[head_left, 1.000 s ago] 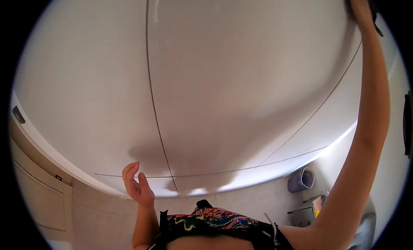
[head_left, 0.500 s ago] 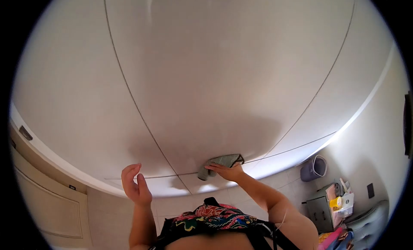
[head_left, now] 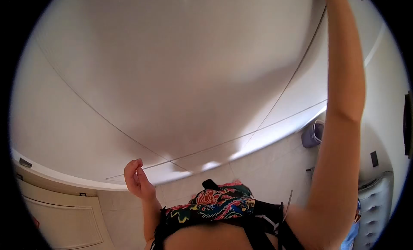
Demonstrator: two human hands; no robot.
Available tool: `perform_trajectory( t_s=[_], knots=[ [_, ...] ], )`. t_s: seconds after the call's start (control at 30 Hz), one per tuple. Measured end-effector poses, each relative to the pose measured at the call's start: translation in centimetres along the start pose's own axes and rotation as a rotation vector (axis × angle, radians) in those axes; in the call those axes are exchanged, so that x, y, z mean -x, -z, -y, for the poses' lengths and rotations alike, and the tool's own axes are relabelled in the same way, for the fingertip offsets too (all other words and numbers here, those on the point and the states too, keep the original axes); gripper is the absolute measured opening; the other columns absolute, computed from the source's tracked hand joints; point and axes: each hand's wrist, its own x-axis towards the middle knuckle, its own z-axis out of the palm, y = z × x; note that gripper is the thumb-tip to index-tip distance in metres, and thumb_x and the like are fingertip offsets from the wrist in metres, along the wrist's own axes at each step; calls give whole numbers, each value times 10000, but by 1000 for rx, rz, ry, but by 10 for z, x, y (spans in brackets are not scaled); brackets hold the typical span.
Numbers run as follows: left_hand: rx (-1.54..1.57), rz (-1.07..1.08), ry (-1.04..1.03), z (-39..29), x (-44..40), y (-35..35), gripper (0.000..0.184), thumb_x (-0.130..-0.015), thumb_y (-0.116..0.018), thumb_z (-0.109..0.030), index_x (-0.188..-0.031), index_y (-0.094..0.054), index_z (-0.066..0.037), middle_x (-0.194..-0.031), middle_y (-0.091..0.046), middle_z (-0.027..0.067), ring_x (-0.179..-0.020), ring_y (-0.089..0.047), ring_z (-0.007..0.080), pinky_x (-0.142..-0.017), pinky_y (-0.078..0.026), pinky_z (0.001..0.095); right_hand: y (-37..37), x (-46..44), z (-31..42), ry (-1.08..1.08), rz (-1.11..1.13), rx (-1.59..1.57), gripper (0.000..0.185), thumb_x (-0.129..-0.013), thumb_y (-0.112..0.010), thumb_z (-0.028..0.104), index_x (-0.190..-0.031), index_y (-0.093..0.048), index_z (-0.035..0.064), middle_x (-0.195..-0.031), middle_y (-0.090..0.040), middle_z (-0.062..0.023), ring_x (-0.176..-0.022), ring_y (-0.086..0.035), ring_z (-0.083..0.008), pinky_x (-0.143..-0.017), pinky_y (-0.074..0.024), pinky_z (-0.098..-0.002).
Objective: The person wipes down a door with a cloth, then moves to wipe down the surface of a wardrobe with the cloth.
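My left hand (head_left: pixel 138 180) is raised at the lower left, in front of the pale panelled surface (head_left: pixel 193 78). Its fingers are loosely bent with the thumb apart, and I see nothing in it. My right arm (head_left: pixel 344 78) stretches up along the right side of the view. The right hand lies past the top edge, so its fingers and anything in them are hidden. No grey-green cloth shows clearly now. Dark thin seams (head_left: pixel 284 91) run across the panels.
A purple-grey bin (head_left: pixel 310 136) stands on the tiled floor (head_left: pixel 266 172) by the right wall. A tufted grey seat (head_left: pixel 375 213) is at the lower right, partly behind my arm. A cream panelled door (head_left: pixel 64 220) is at the lower left.
My right hand has swung from the cloth on the lower panel up and right, out of view, and the cloth is no longer seen there. The view has shifted slightly; my left hand stays raised.
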Motion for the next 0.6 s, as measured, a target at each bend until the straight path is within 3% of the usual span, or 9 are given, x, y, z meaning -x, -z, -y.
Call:
perform_trajectory(
  t_s=[0.07, 0.13, 0.2, 0.3, 0.37, 0.43, 0.5, 0.6],
  knots=[
    [-8, 1, 31, -12, 8, -1, 200, -858, -429, 68, -1032, -526, 53, -991, -565, 149, -885, -538, 207, -788, -462, 308, 28, 75, -25, 63, -60, -51, 495, -916, -411, 341, -1345, -374, 97, -1404, -346, -104, -1304, -291, -284, -1046, -232, -469],
    [-14, 11, 54, -6, 11, 2, 199, -862, -425, 70, -1032, -527, 52, -992, -565, 147, -878, -539, 200, -788, -460, 302, 70, 184, -19, 11, 94, -5, 442, -834, -491, 281, -1248, -509, 129, -1247, -486, -187, -1189, -435, -383, -986, -327, -423],
    [12, 9, 88, 0, 15, -1, 202, -866, -419, 75, -1034, -529, 51, -995, -564, 144, -867, -539, 189, -787, -459, 294, 105, 254, 4, -169, 339, -199, 480, -882, -437, 280, -1335, -391, 129, -1401, -275, -191, -1307, -204, -419, -1025, -128, -576],
    [16, 54, 68, 0, 5, 1, 217, -856, -424, 94, -1041, -530, 53, -1012, -563, 146, -874, -542, 187, -771, -470, 297, 163, 480, 26, -460, 549, -216, 558, -890, -463, 300, -1374, -279, 91, -1431, -202, -174, -1318, -175, -386, -1063, -121, -514],
    [-27, 86, 30, -3, -13, -6, 225, -835, -425, 111, -1023, -537, 56, -998, -571, 162, -861, -549, 204, -742, -482, 306, 216, 579, 65, -753, 671, -278, 677, -879, -490, 357, -1414, -176, 88, -1453, -147, -155, -1323, -170, -361, -1079, -140, -477],
    [-49, 148, -46, 4, -22, -11, 233, -823, -425, 119, -1016, -541, 58, -985, -575, 172, -852, -551, 214, -727, -487, 310, 208, 589, 104, -1488, 247, -788, 797, -852, -507, 424, -1436, -50, 130, -1471, -88, -121, -1334, -153, -327, -1076, -190, -448],
    [-77, 221, -109, 4, -19, -7, 242, -811, -424, 127, -1009, -545, 59, -973, -579, 182, -843, -554, 224, -711, -493, 314, 207, 633, 134, -2129, -53, -1026, 558, -903, -446, 380, -1372, -284, 124, -1354, -361, -35, -1216, -367, -198, -1011, -326, -350],
    [-96, 263, -113, -4, -16, -1, 250, -798, -427, 134, -1001, -551, 58, -955, -581, 189, -811, -562, 233, -676, -502, 317, 211, 583, 222, -2622, -33, -828, 521, -902, -426, 370, -1343, -318, 113, -1331, -386, -45, -1199, -382, -208, -1004, -330, -359]
  ],
)
